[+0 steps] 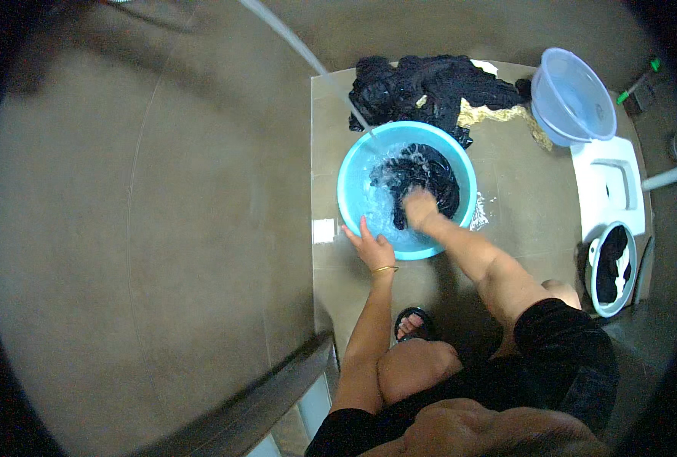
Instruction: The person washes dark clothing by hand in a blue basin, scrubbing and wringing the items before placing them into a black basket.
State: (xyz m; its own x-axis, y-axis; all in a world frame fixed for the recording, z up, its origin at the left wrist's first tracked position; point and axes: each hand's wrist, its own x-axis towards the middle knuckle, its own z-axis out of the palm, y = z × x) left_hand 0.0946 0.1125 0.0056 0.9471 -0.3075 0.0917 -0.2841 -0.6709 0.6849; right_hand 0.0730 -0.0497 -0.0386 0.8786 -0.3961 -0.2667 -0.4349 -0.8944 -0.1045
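A light-blue plastic basin [347, 171] stands on the tiled floor with water in it. Soaked black cloth [430, 163] bunches in its right half. My right hand [420, 207], blurred, reaches down onto that cloth; its fingertips are hidden, so I cannot tell whether it grips or presses. My left hand [374, 247] rests at the basin's near-left rim, fingers spread, with a gold-coloured bangle at the wrist. From the upper left a stream of water [298, 45] falls into the basin, and the surface churns.
Behind the basin lies a heap of wet black clothes [424, 83], with yellowish patterned cloth [495, 113] beside it. A translucent bluish tub [570, 85] leans by a white squat toilet [590, 191]. Another basin [592, 285] holds black and white cloth. A wall [218, 171] rises at left.
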